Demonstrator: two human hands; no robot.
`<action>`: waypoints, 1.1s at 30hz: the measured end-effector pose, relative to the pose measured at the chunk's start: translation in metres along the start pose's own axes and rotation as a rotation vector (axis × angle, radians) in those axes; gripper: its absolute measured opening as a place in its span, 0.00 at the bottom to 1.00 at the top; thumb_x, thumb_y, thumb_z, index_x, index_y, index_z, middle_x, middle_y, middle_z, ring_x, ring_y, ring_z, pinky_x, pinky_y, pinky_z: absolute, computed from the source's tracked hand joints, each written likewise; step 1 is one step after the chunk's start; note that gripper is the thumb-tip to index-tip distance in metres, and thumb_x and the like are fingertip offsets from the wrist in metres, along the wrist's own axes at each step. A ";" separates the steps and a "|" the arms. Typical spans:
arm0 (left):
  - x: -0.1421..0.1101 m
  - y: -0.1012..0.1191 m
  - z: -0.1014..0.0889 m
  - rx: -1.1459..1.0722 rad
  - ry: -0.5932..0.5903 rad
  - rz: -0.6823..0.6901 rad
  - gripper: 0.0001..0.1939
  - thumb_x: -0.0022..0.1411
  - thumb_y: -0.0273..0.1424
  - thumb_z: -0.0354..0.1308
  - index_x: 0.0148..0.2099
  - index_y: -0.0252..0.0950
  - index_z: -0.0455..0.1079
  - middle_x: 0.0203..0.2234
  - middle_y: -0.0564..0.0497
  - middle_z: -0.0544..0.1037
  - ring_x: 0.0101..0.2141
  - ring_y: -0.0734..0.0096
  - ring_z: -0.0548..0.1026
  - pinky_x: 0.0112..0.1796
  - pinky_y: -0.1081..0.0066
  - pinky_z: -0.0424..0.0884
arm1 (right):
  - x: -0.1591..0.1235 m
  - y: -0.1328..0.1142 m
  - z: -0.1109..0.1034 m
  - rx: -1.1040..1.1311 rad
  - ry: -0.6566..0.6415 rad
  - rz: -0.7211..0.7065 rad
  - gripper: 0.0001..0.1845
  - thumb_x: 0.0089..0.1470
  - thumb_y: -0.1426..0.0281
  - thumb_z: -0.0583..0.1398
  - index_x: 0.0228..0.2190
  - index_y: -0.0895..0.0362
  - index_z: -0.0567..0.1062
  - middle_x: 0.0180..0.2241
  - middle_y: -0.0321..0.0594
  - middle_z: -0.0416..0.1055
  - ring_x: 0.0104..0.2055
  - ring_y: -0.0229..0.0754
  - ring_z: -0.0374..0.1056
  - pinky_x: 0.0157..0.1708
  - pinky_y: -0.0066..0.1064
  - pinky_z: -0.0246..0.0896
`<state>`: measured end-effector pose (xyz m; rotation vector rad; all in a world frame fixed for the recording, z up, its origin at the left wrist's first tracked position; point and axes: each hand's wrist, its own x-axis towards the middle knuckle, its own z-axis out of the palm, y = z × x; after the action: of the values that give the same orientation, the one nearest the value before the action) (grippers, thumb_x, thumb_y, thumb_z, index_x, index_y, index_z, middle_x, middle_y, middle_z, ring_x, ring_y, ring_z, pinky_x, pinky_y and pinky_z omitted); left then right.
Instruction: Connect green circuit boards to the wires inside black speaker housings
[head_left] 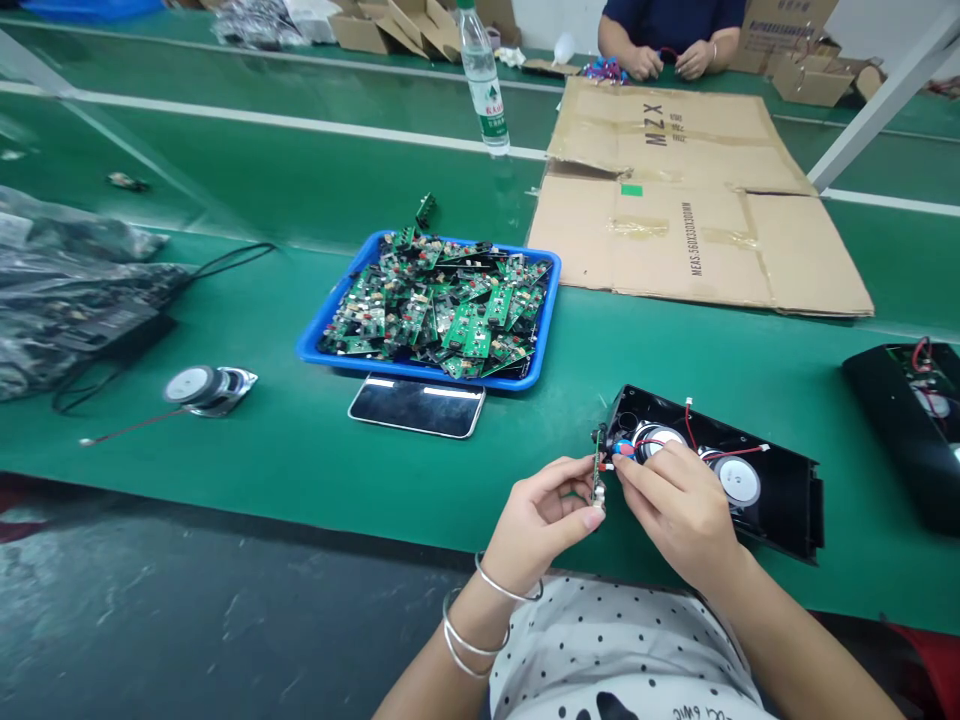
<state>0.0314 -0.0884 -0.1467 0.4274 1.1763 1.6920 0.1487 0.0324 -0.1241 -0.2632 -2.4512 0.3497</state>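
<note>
Head view: left grip (546,512) pinches circuit board (598,482), right grip (686,508) pinches blue-red piece (623,449).

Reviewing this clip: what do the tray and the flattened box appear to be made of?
Tray: probably plastic, glossy blue, with a smooth, rounded rim. Flattened box: cardboard, matte brown, judging by its fold lines, printed lettering and tape.

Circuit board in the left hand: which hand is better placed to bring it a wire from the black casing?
Probably the right hand: it is over the black casing, its fingertips beside the red-and-blue part, while the left hand grips the circuit board.
</note>
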 end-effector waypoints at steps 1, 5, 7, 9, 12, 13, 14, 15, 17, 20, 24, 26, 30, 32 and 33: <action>0.000 0.000 0.001 0.013 -0.001 0.012 0.20 0.44 0.31 0.69 0.43 0.36 0.76 0.35 0.46 0.71 0.34 0.69 0.71 0.33 0.72 0.71 | 0.000 0.000 0.000 -0.018 -0.006 -0.018 0.09 0.57 0.79 0.54 0.35 0.61 0.75 0.21 0.37 0.61 0.25 0.37 0.55 0.26 0.30 0.53; -0.002 0.001 0.005 0.070 -0.016 0.080 0.19 0.47 0.27 0.67 0.45 0.41 0.75 0.33 0.49 0.70 0.32 0.73 0.71 0.33 0.75 0.71 | -0.002 -0.002 0.000 -0.034 -0.018 -0.033 0.08 0.57 0.79 0.55 0.34 0.62 0.74 0.21 0.38 0.62 0.26 0.37 0.55 0.27 0.31 0.53; -0.002 0.001 0.006 0.078 -0.015 0.099 0.19 0.49 0.26 0.66 0.45 0.43 0.75 0.34 0.49 0.70 0.32 0.74 0.71 0.33 0.76 0.71 | -0.002 -0.002 0.000 -0.021 0.000 -0.009 0.08 0.56 0.80 0.55 0.35 0.63 0.74 0.21 0.39 0.63 0.26 0.37 0.55 0.27 0.31 0.52; -0.002 0.002 0.005 0.075 -0.016 0.103 0.19 0.49 0.26 0.66 0.46 0.43 0.74 0.35 0.49 0.70 0.33 0.74 0.71 0.33 0.77 0.72 | -0.001 -0.002 -0.001 -0.015 0.015 0.009 0.08 0.56 0.80 0.55 0.35 0.64 0.74 0.21 0.39 0.62 0.26 0.38 0.55 0.26 0.31 0.52; -0.002 0.001 0.005 0.093 -0.026 0.121 0.20 0.49 0.25 0.65 0.46 0.44 0.74 0.34 0.50 0.70 0.31 0.76 0.71 0.33 0.78 0.72 | -0.001 -0.001 -0.001 -0.032 0.001 -0.001 0.08 0.57 0.80 0.55 0.34 0.63 0.74 0.21 0.39 0.62 0.26 0.38 0.54 0.26 0.31 0.51; -0.002 0.001 0.005 0.108 -0.029 0.132 0.20 0.49 0.24 0.65 0.46 0.44 0.74 0.34 0.50 0.70 0.31 0.77 0.71 0.33 0.78 0.72 | -0.001 -0.001 -0.001 -0.042 -0.005 -0.009 0.08 0.56 0.80 0.55 0.34 0.63 0.74 0.21 0.39 0.62 0.26 0.38 0.54 0.26 0.31 0.51; -0.003 0.001 0.005 0.128 -0.030 0.143 0.20 0.49 0.23 0.65 0.46 0.45 0.74 0.34 0.51 0.70 0.30 0.78 0.71 0.33 0.79 0.72 | -0.001 -0.001 -0.001 -0.050 -0.008 -0.015 0.08 0.56 0.80 0.55 0.34 0.63 0.74 0.21 0.39 0.62 0.26 0.38 0.54 0.26 0.32 0.51; -0.003 0.002 0.006 0.151 -0.030 0.153 0.21 0.49 0.23 0.65 0.46 0.45 0.74 0.34 0.51 0.70 0.30 0.79 0.71 0.32 0.79 0.72 | -0.001 0.000 0.000 -0.057 -0.007 -0.018 0.08 0.56 0.80 0.55 0.33 0.64 0.74 0.21 0.39 0.62 0.26 0.38 0.54 0.26 0.32 0.50; -0.004 0.002 0.006 0.195 -0.030 0.163 0.21 0.49 0.22 0.64 0.46 0.45 0.74 0.34 0.51 0.70 0.29 0.79 0.71 0.32 0.79 0.72 | -0.002 0.000 0.000 -0.059 -0.003 -0.020 0.08 0.57 0.80 0.54 0.34 0.64 0.74 0.21 0.39 0.62 0.26 0.38 0.54 0.26 0.32 0.50; -0.005 0.002 0.006 0.216 -0.032 0.157 0.22 0.49 0.22 0.64 0.47 0.45 0.74 0.34 0.51 0.69 0.29 0.79 0.70 0.32 0.79 0.72 | -0.003 0.002 -0.001 -0.022 -0.007 -0.024 0.08 0.57 0.80 0.54 0.34 0.63 0.73 0.21 0.39 0.62 0.26 0.38 0.54 0.25 0.32 0.50; -0.004 0.002 0.006 0.137 -0.059 0.099 0.19 0.49 0.24 0.65 0.46 0.43 0.74 0.34 0.50 0.69 0.30 0.77 0.70 0.33 0.77 0.72 | -0.004 0.004 -0.002 0.055 -0.010 -0.031 0.07 0.57 0.79 0.54 0.34 0.61 0.72 0.22 0.38 0.63 0.26 0.38 0.55 0.26 0.32 0.51; -0.003 0.001 0.005 0.101 -0.071 0.058 0.17 0.49 0.26 0.65 0.44 0.40 0.75 0.35 0.49 0.68 0.32 0.75 0.70 0.33 0.75 0.71 | -0.004 0.005 -0.002 0.063 -0.006 -0.022 0.07 0.58 0.78 0.54 0.35 0.60 0.72 0.22 0.38 0.62 0.26 0.37 0.55 0.26 0.31 0.51; -0.002 0.000 0.005 0.131 -0.092 0.030 0.15 0.50 0.26 0.65 0.43 0.36 0.75 0.35 0.48 0.67 0.32 0.74 0.70 0.33 0.74 0.71 | -0.004 0.004 -0.004 0.018 -0.018 -0.066 0.07 0.57 0.79 0.54 0.34 0.63 0.73 0.21 0.39 0.62 0.26 0.38 0.54 0.26 0.31 0.50; -0.002 0.001 0.004 0.157 -0.110 0.025 0.14 0.50 0.26 0.65 0.42 0.35 0.75 0.36 0.48 0.67 0.31 0.74 0.70 0.33 0.74 0.71 | -0.003 0.003 -0.005 0.012 -0.021 -0.088 0.07 0.57 0.80 0.54 0.33 0.64 0.73 0.21 0.39 0.62 0.26 0.38 0.54 0.26 0.31 0.49; -0.002 0.002 0.004 0.164 -0.118 0.023 0.14 0.50 0.26 0.65 0.42 0.35 0.75 0.36 0.48 0.67 0.31 0.74 0.70 0.33 0.74 0.71 | -0.002 0.003 -0.005 0.017 -0.020 -0.093 0.08 0.57 0.80 0.54 0.33 0.65 0.73 0.21 0.39 0.62 0.26 0.38 0.54 0.26 0.32 0.49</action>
<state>0.0346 -0.0884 -0.1426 0.6360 1.2313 1.5736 0.1541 0.0357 -0.1225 -0.1379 -2.4688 0.3345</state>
